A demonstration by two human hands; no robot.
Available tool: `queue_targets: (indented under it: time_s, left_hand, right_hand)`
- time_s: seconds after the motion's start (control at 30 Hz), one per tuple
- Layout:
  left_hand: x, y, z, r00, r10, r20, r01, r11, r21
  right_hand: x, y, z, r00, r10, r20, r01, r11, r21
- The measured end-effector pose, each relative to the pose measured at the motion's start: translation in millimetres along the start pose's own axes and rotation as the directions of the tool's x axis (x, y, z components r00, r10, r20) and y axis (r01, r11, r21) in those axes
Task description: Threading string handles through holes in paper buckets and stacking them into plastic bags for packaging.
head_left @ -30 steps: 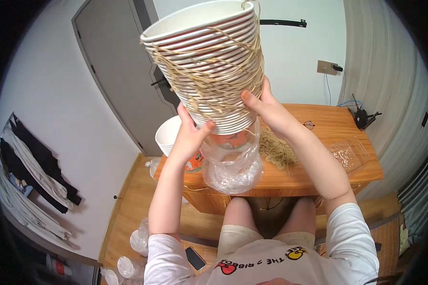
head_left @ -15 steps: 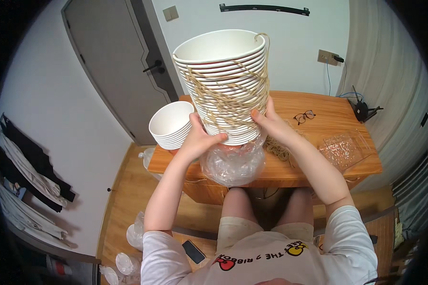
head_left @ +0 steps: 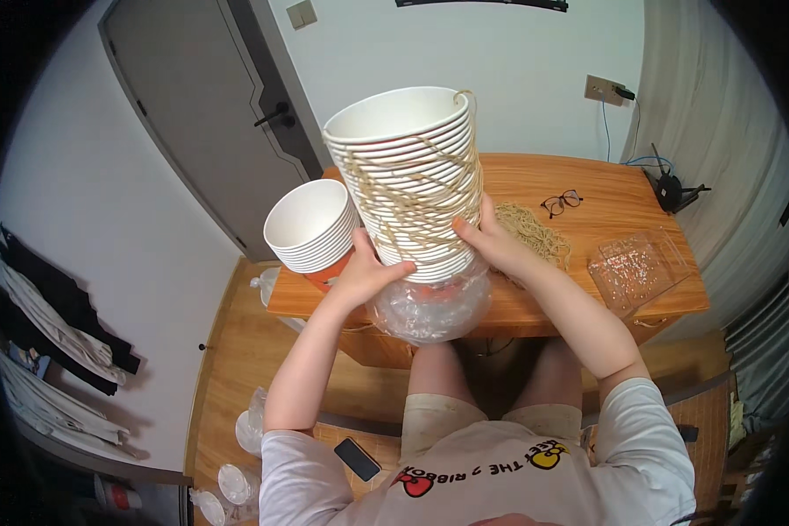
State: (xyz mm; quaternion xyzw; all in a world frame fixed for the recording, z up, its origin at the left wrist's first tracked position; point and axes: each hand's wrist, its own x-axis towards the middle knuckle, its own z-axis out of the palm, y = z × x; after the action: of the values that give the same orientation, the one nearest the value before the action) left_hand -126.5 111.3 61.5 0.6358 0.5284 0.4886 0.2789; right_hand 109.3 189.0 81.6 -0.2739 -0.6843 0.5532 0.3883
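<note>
Above the front edge of the bench, a twine-wrapped stack of white tubs is gripped low by the left hand and right hand, both half-curled, rear fingers hidden. Adjacent items: second tub stack, left; twine pile, eyeglasses, clear tray, right. Shirt lettering appears inverted. Clear plastic bag obscures orange print at the base.

"Is anything glaring?"
"Highlights are glinting on the clear plastic bag; soft light is brightening the wall."
"What is the rim doing?"
"It's darkening to black and bending the door."
</note>
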Motion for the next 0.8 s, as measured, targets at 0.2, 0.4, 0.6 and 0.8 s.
queue_targets:
  time_s: [0.2,0.4,0.6,0.8]
  left_hand:
    - [-13.0,15.2,1.6,0.998,-0.026,0.054,0.020,0.993,0.116]
    - [-93.0,-70.1,-5.8,0.773,0.467,-0.429,-0.331,0.875,0.354]
    - [-82.2,-81.2,34.7,0.972,0.106,-0.212,-0.048,0.964,0.263]
    - [-32.6,-75.1,42.1,0.985,-0.078,0.151,0.069,0.996,0.061]
  right_hand:
    - [-6.6,17.9,-10.2,0.988,-0.140,0.058,0.139,0.990,0.011]
    - [-58.6,72.3,-12.7,0.878,-0.223,-0.423,0.314,0.936,0.158]
    - [-56.9,148.1,3.2,0.938,-0.298,-0.177,0.319,0.942,0.106]
    - [-38.2,139.2,13.3,0.996,-0.019,-0.088,0.028,0.995,0.101]
